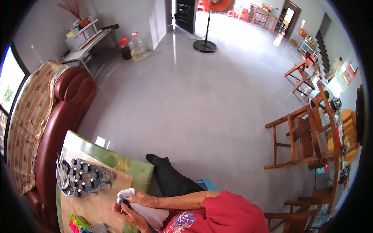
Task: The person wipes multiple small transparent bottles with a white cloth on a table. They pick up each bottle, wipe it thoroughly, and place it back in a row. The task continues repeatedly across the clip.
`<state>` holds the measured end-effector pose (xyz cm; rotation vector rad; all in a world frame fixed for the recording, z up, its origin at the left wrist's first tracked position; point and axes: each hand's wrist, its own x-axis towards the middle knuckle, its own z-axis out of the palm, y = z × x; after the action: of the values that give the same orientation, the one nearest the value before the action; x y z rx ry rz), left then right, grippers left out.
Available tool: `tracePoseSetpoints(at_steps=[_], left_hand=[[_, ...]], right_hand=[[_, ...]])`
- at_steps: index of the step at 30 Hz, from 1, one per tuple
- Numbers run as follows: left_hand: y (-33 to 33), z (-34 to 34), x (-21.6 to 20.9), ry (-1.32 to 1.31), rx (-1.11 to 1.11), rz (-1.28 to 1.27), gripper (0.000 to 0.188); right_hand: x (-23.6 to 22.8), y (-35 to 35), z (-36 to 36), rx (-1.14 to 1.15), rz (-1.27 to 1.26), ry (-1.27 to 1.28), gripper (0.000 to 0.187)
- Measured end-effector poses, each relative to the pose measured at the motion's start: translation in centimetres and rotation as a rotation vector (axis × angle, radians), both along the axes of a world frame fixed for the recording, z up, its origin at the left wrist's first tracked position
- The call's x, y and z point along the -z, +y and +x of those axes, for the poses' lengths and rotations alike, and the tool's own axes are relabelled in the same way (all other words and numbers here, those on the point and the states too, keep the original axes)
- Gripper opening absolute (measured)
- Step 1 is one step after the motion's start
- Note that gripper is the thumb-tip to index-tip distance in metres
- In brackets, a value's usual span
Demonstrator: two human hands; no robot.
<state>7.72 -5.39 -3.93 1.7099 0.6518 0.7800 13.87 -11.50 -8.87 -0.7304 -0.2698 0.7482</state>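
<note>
My left hand (134, 218) is closed around a small dark-capped thing (124, 202), most of which is hidden by fingers and cloth. Its cap resembles those of the bottles on the table. My right hand (144, 199) grips a white cloth (154, 216) that is bunched against the capped thing and hangs down over my lap. Both hands meet at the near corner of a marble-patterned table with a green border (140, 171). Several clear bottles with black caps (91, 176) stand grouped on it, to the left of my hands.
Beside the bottles lies a looped pale cable-like bundle (63, 176). A green basket (81, 220) with bright items sits at the table's near end. A red leather sofa (58, 128) flanks the left. Wooden chairs (301, 136) stand at right, a floor fan (204, 46) farther off.
</note>
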Motion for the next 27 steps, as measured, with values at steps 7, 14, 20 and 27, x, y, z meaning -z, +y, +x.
tracePoseSetpoints(at_steps=[7,14,20,27], left_hand=[[-2.0,-0.1,-1.0,0.242,0.159,-0.088,0.04],[-3.5,1.2,-1.4,0.144,0.289,0.049,0.041],[-4.2,2.6,-1.9,0.089,0.324,0.122,0.042],[-4.2,2.6,-1.7,0.024,0.339,0.236,0.043]], right_hand=[[-0.3,-1.6,0.6,0.055,-0.099,-0.073,0.036],[-3.7,-3.7,-1.4,0.535,-0.489,-0.591,0.038],[-4.1,-6.3,-3.1,0.749,-0.77,-1.097,0.037],[-2.8,-4.9,0.2,0.518,-0.508,-0.679,0.034]])
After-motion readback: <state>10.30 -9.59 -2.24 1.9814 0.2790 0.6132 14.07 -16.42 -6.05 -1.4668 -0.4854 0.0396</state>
